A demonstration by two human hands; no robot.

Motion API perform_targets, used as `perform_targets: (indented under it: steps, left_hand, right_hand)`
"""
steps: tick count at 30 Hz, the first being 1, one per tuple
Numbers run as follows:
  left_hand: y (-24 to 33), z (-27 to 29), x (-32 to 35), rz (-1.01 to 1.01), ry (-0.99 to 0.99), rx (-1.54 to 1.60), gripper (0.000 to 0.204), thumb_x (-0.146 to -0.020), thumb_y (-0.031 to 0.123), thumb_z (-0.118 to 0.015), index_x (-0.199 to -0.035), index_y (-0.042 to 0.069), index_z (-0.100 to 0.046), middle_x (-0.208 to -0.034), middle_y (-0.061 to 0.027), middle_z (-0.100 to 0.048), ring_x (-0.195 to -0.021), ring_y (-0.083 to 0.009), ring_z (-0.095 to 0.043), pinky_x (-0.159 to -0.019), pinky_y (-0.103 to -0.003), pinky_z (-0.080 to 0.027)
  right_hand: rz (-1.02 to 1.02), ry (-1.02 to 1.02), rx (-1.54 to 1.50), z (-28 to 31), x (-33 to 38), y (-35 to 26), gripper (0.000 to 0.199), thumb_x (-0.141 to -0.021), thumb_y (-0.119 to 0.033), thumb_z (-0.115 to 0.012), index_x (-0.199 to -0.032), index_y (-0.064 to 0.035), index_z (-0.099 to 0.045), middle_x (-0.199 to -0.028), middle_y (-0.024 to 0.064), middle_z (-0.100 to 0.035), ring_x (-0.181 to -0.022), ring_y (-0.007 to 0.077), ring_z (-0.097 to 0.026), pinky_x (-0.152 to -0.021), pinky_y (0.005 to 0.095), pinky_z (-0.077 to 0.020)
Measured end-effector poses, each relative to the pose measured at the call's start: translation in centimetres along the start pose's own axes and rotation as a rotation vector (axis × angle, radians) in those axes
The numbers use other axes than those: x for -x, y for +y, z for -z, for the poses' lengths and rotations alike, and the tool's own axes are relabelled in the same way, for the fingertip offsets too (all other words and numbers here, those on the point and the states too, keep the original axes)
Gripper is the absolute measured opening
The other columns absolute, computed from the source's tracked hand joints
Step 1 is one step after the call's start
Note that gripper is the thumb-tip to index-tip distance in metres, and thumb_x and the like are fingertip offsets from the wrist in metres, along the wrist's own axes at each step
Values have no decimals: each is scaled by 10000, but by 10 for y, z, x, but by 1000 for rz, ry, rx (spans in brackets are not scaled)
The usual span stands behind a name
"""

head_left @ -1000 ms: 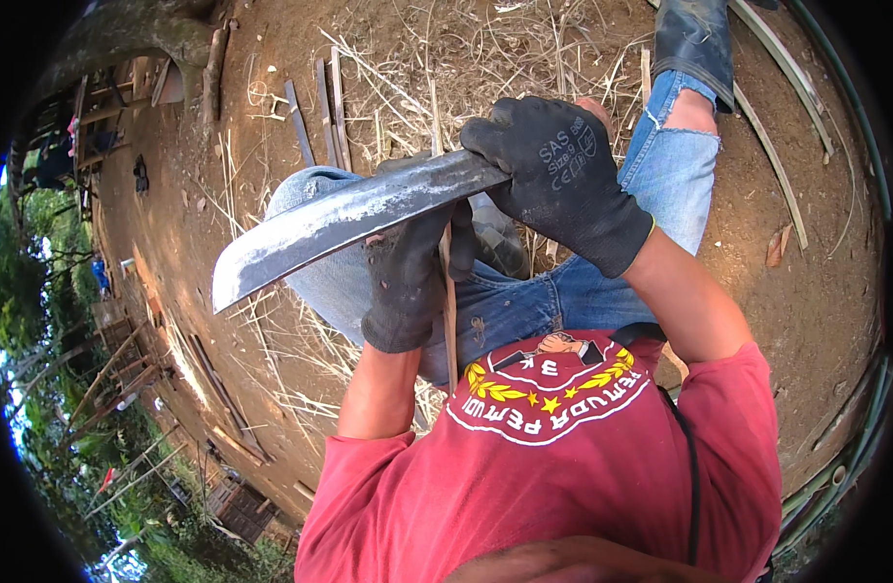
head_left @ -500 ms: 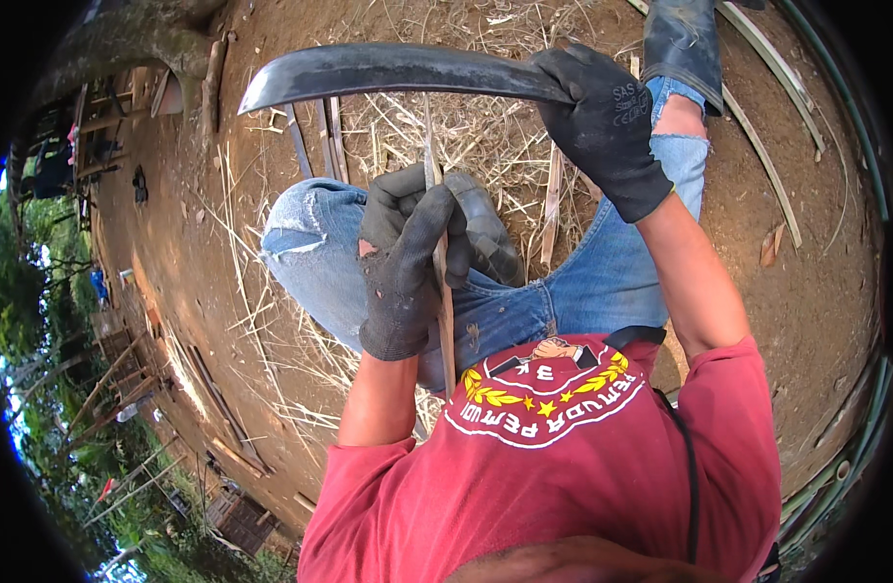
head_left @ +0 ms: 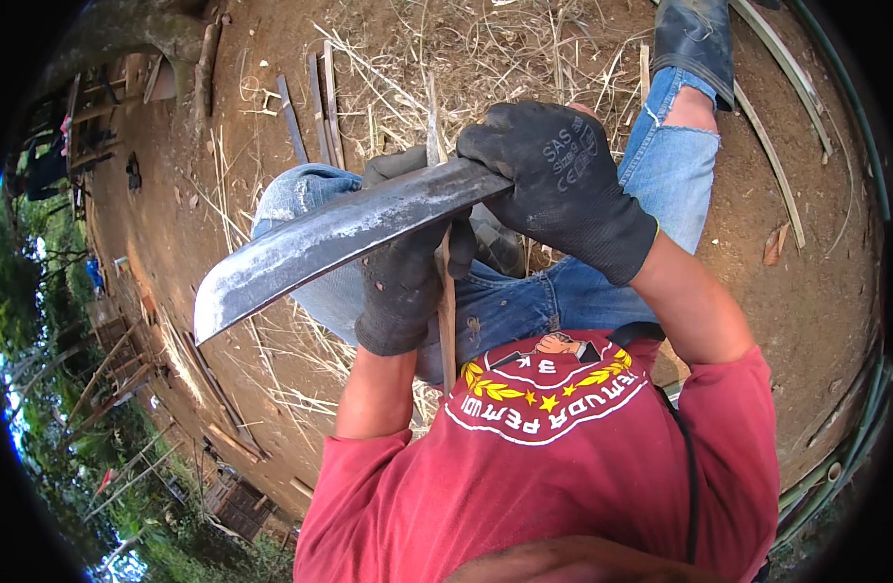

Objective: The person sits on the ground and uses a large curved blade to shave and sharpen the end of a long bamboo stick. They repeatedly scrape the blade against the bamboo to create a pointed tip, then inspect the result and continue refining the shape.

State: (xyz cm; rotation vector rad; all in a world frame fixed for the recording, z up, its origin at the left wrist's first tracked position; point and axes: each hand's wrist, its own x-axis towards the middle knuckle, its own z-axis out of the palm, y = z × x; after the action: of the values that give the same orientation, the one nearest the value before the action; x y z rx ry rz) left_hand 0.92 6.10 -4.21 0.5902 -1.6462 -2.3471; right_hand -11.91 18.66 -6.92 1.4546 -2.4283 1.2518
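Observation:
In a black glove, my right hand point(head_left: 563, 180) is closed round the grip of a machete point(head_left: 335, 235). Its broad, worn grey blade slants down to the left, passing over my left hand. My left hand point(head_left: 400, 291), in a dark grey glove with a hole, is wrapped round a thin bamboo strip point(head_left: 447, 335). One end of the strip rests by my shirt and the other points away past the blade. The blade hides most of my left fingers. My right knuckles are close beside the strip; whether they touch it cannot be seen.
Pale shavings point(head_left: 505, 68) litter the dirt beyond my legs. Dark flat slats point(head_left: 318, 107) lie past my left knee. Long strips point(head_left: 772, 165) lie at the right, near my boot point(head_left: 694, 44). More poles and timber point(head_left: 213, 389) lie far left.
My right hand has come nearer and leftward, bringing the machete from beyond my left hand to across it. The blade tip has swung down. My left hand still grips the strip in about the same place.

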Motion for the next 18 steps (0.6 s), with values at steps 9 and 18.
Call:
perform_targets:
  steps: [9,18]
  left_hand:
    - [4,6,1,58,-57,12,395,-991,261,-567,-1334,73,-514,-915,-94,-666,-504,-114,-529,-422,-210,-378]
    - [4,1,4,53,13,-33,372,-1009,224,-532,-1341,59,-509,-895,-85,-639,-523,-103,-503,-446,-209,-360]
  right_hand:
    - [25,111,1,-6,-2,-8,371,-645,-354,-752,-950,-154,-684,-790,42,-604,-758,243,-642,-689,404,-492]
    - [8,53,-55,-4,-6,-10,322,-671,-314,-738,-939,-147,-676,-788,60,-614,-761,267,-651,-682,417,-505]
